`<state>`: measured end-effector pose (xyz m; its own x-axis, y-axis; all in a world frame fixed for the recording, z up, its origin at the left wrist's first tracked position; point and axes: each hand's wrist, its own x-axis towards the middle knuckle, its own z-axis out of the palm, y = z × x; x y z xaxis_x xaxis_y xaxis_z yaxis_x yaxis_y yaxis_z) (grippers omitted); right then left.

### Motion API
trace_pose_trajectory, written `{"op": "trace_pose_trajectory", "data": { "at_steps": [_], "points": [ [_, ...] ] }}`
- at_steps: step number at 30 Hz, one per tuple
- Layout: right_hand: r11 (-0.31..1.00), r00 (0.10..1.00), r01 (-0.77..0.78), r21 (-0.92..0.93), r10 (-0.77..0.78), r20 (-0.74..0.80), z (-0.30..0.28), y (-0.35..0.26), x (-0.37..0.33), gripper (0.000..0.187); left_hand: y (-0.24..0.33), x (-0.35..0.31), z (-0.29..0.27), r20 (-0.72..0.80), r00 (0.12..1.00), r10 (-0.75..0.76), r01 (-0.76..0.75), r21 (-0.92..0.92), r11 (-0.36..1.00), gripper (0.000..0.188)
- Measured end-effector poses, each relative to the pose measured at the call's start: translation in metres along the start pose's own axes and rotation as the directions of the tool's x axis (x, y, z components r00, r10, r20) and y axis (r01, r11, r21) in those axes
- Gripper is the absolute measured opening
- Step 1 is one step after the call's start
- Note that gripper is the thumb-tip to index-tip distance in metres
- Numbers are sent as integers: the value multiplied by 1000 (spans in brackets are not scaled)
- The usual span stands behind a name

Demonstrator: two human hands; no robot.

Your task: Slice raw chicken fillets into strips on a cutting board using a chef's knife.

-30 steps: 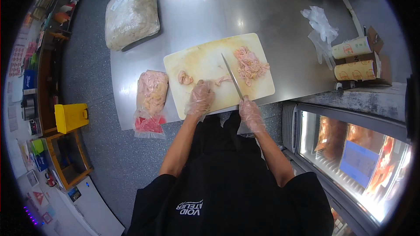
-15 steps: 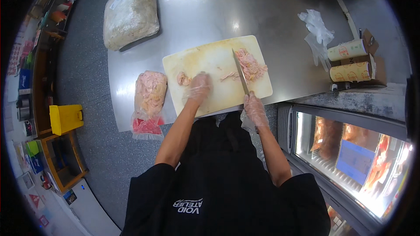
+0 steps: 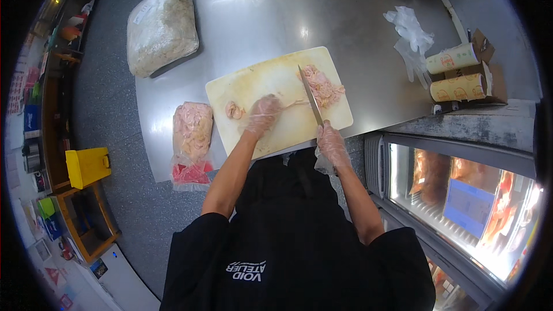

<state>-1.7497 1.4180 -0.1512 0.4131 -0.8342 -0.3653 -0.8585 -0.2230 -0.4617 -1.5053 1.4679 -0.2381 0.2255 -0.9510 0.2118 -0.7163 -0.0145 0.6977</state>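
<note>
While left hand (image 3: 262, 115) pins raw chicken strip (image 3: 288, 104), right hand (image 3: 331, 141) grip wraps knife (image 3: 310, 98); slicing step, next cut at 12 o'clock of fingers.

A commercial kitchen, probably a shop's, is suggested by the steel worktable (image 3: 259, 17) and glass-fronted chiller (image 3: 461, 196).

Steel table (image 3: 259, 17) carries cutting board (image 3: 253, 83), two meat bags (image 3: 192, 132), gloves (image 3: 410, 34).
</note>
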Motion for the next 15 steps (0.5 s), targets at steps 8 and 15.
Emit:
{"op": "trace_pose_trajectory", "data": {
  "at_steps": [8, 15],
  "points": [
    [999, 999, 42, 27, -43, 30, 12, -16, -6, 28, 2, -41, -47, 164, 979, -124, 92, 193, 977, 26],
    [993, 990, 109, 45, -112, 83, 25, -26, -15, 22, 37, -53, -62, -67, 855, -514, 507, 318, 801, 9]
  ]
}}
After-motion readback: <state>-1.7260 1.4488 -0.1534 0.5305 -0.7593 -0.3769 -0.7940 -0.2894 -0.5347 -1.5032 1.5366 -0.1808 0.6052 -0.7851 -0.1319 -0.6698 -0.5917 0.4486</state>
